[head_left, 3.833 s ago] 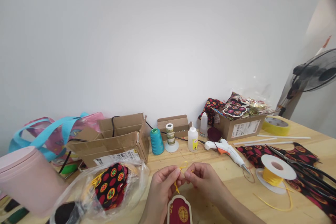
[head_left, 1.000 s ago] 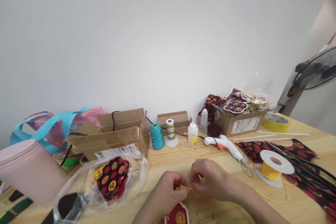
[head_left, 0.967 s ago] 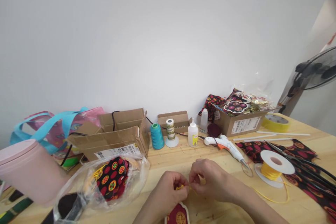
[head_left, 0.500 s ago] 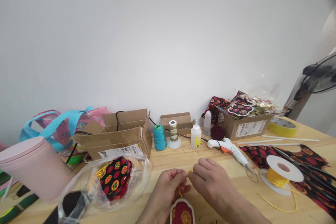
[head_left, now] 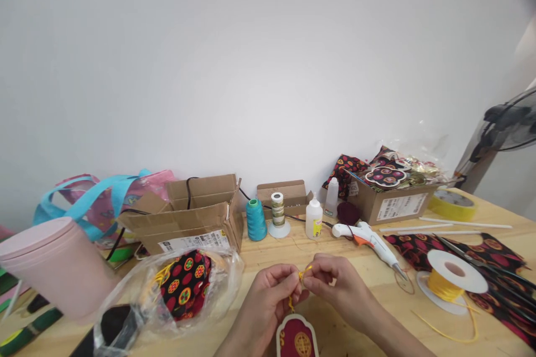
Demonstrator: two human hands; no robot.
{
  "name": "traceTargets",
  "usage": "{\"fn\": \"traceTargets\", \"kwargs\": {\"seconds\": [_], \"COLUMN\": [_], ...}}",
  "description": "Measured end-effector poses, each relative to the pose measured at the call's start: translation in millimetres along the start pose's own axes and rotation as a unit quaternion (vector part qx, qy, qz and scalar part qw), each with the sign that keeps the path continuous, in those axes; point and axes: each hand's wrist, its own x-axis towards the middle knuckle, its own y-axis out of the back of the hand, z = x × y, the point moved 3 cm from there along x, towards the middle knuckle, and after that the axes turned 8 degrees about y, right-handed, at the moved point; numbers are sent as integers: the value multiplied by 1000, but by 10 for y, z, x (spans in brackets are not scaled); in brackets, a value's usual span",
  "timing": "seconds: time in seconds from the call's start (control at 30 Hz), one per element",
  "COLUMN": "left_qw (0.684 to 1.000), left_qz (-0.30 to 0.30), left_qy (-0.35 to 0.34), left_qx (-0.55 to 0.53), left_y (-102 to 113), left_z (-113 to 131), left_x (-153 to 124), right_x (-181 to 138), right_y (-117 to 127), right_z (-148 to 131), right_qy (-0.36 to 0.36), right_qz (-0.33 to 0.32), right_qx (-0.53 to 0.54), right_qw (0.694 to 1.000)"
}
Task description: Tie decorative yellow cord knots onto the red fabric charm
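Cord [head_left: 290, 305] climbs from the tag [head_left: 297, 336] beneath our left hand [head_left: 273, 292], which pinches it; above the tag our right hand [head_left: 338, 285], balled moments ago, now nips a strand [head_left: 309, 269], apparently mid-knot.

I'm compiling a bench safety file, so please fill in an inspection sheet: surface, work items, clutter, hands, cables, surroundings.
Surface: wooden table, pale grain.
Work items: maroon tag, pale-rimmed, attached to yellow cord.
Clutter: scissors on patterned fabric; cord spool nearby; glue gun lying down.
Hands: left hand and right hand both pinch the cord.
Cables: dark cable at the glue gun; black cable at the open carton; whether they join cannot be told.
Surroundings: pale wall behind; fan at right.
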Motion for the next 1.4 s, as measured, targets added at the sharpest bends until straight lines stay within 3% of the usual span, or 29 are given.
{"fn": "traceTargets", "kwargs": {"seconds": [0.07,0.13,0.3,0.53,0.67,0.77,0.97,1.2,1.4], "left_qw": [999,992,964,967,972,973,976,951,917], "left_qz": [7,19,48,74,71,60,8,-34,9], "left_qy": [-7,-22,-60,-47,-37,-37,-2,85,98], "left_qx": [50,126,253,240,222,221,218,296,387], "left_y": [-15,-27,-7,57,59,51,34,6,56], "left_z": [32,74,126,80,86,101,85,-3,-87], "left_x": [-7,-13,-1,34,41,34,2,-61,-39], "right_x": [1,-2,-10,-32,-35,-25,-8,-80,-107], "right_y": [-32,-48,-29,1,3,-10,-4,87,86], "right_z": [29,49,82,61,36,50,79,101,58], "right_qy": [-69,-108,-100,-60,-62,-79,-98,-82,-82], "right_qz": [-19,-23,-4,1,3,-3,-72,-181,-194], "right_qx": [150,210,129,-33,-39,17,142,15,-88], "right_qw": [986,972,987,998,997,997,982,980,974]}}
